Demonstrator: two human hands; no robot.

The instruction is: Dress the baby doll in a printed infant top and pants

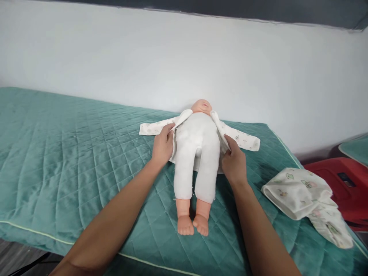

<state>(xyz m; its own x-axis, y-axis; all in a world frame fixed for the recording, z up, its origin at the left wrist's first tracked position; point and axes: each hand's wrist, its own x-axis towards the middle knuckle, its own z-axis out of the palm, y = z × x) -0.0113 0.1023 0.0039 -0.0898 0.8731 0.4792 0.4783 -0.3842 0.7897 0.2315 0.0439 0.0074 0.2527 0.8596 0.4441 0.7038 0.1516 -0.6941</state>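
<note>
A baby doll (197,153) with a white cloth body lies on its back on a green quilted mattress (71,153), head toward the wall. Under it is spread an open white printed baby shirt (244,140), sleeves out to both sides. My left hand (162,145) pinches the shirt's left front edge beside the doll's torso. On the other side my right hand (234,161) grips the right front edge by the doll's hip. Both hands are closed on the fabric.
A crumpled white printed garment (304,195) lies on the mattress at the right, near its edge. Beyond that edge stands a red object (339,184). A white wall (184,57) runs right behind the doll's head. The mattress front edge is near my elbows.
</note>
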